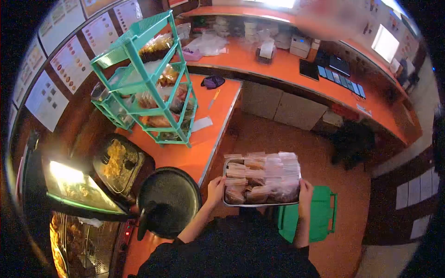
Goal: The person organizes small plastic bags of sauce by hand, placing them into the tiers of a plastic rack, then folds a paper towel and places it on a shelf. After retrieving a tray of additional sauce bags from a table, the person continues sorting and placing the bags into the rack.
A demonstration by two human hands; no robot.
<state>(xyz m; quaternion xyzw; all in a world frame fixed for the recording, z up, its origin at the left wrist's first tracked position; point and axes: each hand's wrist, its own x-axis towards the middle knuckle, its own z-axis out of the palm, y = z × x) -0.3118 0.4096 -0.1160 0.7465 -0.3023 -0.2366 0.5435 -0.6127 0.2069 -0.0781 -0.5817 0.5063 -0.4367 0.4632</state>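
Note:
A metal tray filled with several clear-wrapped brown packets is held up in front of the body, above the floor. My left hand is closed on the tray's left edge. On the opposite edge, my right hand grips the tray, with its fingers partly hidden by the rim. The packets lie in rows, their pale wrapper ends overlapping. Below and behind the tray, at the right, shows a green bin.
A teal tiered rack with bagged items stands on the orange counter at the left. Nearer are a black round pan, a food tray and a lit display case. A long counter holds phones and a printer.

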